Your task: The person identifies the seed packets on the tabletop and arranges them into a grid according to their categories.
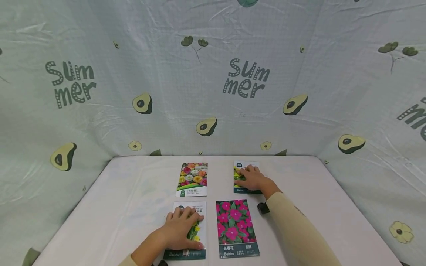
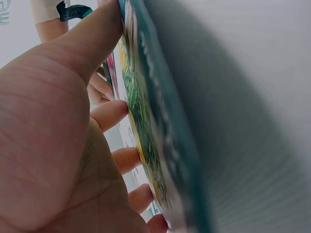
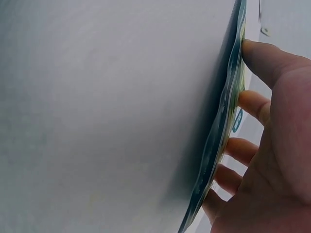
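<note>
Near the table's front, my left hand (image 1: 181,229) rests spread over a seed packet (image 1: 199,236) with yellow flowers and a dark green bottom band. In the left wrist view, the thumb and fingertips (image 2: 109,114) press on the packet's printed face (image 2: 138,97). Farther back on the right, my right hand (image 1: 253,179) lies on another seed packet (image 1: 246,190) with yellow and green print. The right wrist view has its fingertips (image 3: 250,102) touching the face of that packet (image 3: 221,121). Both hands cover much of the pictures beneath them.
Behind my left hand lies a seed packet with mixed roses-like blooms (image 1: 194,179). A packet with pink flowers (image 1: 234,225) lies at the front right, beside my right sleeve (image 1: 296,229). A white cloth (image 1: 133,184) covers the table, and a printed curtain (image 1: 173,122) hangs behind it.
</note>
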The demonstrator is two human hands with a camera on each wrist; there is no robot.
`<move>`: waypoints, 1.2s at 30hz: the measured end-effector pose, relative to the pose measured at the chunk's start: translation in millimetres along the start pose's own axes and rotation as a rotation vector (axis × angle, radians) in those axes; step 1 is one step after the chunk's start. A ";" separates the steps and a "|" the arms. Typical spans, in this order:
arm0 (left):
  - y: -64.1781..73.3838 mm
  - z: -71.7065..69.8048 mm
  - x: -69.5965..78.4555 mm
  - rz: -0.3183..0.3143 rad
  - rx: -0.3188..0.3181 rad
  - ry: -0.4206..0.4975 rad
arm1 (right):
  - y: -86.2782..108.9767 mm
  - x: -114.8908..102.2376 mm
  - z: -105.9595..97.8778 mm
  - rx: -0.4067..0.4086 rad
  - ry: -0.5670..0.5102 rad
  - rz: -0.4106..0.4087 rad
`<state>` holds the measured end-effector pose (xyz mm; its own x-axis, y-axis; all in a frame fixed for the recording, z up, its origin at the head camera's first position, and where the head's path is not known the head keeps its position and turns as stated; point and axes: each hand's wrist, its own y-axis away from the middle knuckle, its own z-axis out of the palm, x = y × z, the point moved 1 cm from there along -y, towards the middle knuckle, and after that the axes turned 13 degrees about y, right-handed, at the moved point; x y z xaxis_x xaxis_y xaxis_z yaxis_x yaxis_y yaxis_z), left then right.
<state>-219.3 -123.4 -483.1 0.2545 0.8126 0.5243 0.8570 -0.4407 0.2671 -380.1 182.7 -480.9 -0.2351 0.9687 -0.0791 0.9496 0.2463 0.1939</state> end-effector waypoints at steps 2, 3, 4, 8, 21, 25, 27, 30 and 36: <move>1.1 -0.8 0.8 -0.002 -0.003 -0.001 | -0.4 -1.7 -0.3 -0.002 0.006 -0.001; 2.0 -1.4 1.5 -0.003 -0.004 -0.001 | -0.8 -2.6 -0.5 -0.003 0.009 -0.003; 1.9 -1.1 0.7 0.000 -0.003 -0.002 | -1.2 -3.3 -0.6 -0.006 0.013 -0.003; 2.0 -1.0 0.8 0.008 0.001 -0.007 | -2.7 -7.3 -0.7 -0.015 0.032 -0.014; 0.8 1.5 -2.8 0.036 0.015 -0.004 | -1.9 -23.5 -4.2 -0.035 0.039 -0.033; 0.6 1.4 -3.3 0.041 0.014 -0.006 | -4.1 -28.3 -4.7 -0.035 0.042 -0.037; 0.1 1.6 -3.7 0.037 0.014 -0.009 | -5.8 -30.1 -4.0 -0.036 0.050 -0.042; -0.8 2.3 -3.8 0.037 0.016 -0.013 | -7.1 -32.5 -3.6 -0.037 0.058 -0.046; -0.6 2.6 -3.4 0.036 0.018 -0.013 | -7.5 -36.7 -2.4 -0.048 0.071 -0.047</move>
<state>-219.6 -124.9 -487.1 0.2904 0.8013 0.5230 0.8553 -0.4625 0.2337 -379.1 145.4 -477.1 -0.2947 0.9554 -0.0201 0.9265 0.2908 0.2389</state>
